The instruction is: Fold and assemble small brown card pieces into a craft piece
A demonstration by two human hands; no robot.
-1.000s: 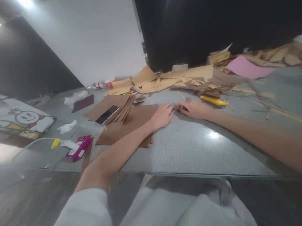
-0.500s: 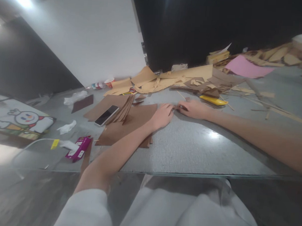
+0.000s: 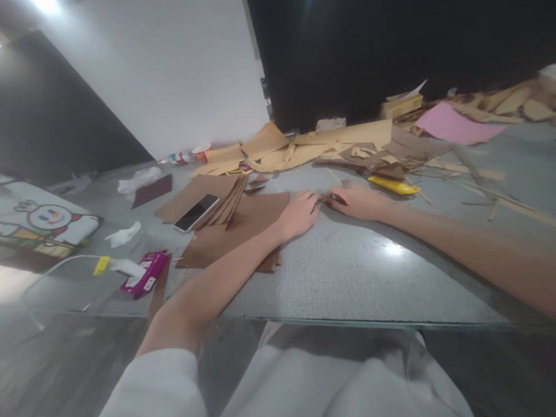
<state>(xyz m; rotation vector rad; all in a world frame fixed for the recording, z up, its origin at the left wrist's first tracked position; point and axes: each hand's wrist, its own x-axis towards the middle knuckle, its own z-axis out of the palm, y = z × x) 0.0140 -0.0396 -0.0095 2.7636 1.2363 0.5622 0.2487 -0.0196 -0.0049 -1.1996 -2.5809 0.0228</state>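
My left hand rests at the right edge of the large brown sheets, its fingers bent together toward the right. Just across from it, my right hand is closed in a pinch, the fingertips nearly meeting those of the left. A small brown piece seems to lie between the fingertips, too small to make out. Left of my left hand, more brown sheets are fanned in a stack, with a phone on top. A yellow cutter lies beyond my right wrist.
Tan and brown scraps cover the table's back, with a pink sheet at the right. A purple tissue pack and crumpled tissues lie at the left. The glass table's front edge is close to my body.
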